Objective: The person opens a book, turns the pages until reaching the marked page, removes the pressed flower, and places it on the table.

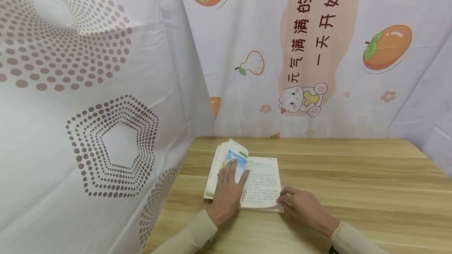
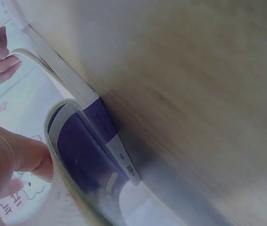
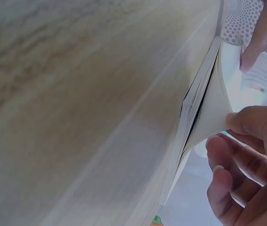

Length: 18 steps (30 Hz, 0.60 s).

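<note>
An open book lies on the wooden table, its right page covered in printed text and its left side showing a blue and green picture. My left hand rests on the left pages with fingers spread and straight, close to the spine. At the lower right corner, my right hand pinches a page edge between thumb and fingers. In the right wrist view that lifted page bows up from the stack below. The left wrist view shows the book's purple and white spine and the curved left cover.
The wood-grain table stretches to the right of the book. A white curtain with dot patterns hangs along the left, and a fruit-printed curtain with writing hangs behind the table's far edge.
</note>
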{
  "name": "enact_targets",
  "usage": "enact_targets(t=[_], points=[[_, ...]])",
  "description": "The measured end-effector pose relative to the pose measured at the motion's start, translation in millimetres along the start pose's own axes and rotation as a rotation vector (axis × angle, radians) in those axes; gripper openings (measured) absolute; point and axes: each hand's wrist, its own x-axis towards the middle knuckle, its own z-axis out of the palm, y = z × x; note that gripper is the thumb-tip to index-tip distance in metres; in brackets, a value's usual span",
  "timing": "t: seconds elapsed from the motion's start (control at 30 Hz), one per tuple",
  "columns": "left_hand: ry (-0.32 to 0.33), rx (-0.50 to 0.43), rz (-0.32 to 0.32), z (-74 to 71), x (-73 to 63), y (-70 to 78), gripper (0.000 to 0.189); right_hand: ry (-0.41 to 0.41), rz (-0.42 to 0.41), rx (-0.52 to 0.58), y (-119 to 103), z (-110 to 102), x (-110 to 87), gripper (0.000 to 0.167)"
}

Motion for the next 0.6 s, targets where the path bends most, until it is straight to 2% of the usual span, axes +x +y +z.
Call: enact_targets(t=[0.1, 0.2, 0.47, 0.6], points=[[-0.045, 0.057, 0.007, -0.3, -0.3, -0.2, 0.072, -0.028, 0.001, -0.014, 0.0, -0.7, 0.4, 0.015], [-0.070, 0.085, 0.039, -0.1, -1.8, -0.1, 0.054, -0.051, 0.001, -0.028, 0.0, -0.4, 0.3, 0.014], [-0.076, 0.053, 0.109, 3.8, -3.8, -0.4, 0.017, -0.071, 0.013, -0.055, -0.7, 2.1, -0.2, 0.014], [-0.069, 0.031, 0.126, 4.4, -4.2, -0.3, 0.009, -0.094, 0.033, -0.039, -0.3, 3.0, -0.1, 0.014]])
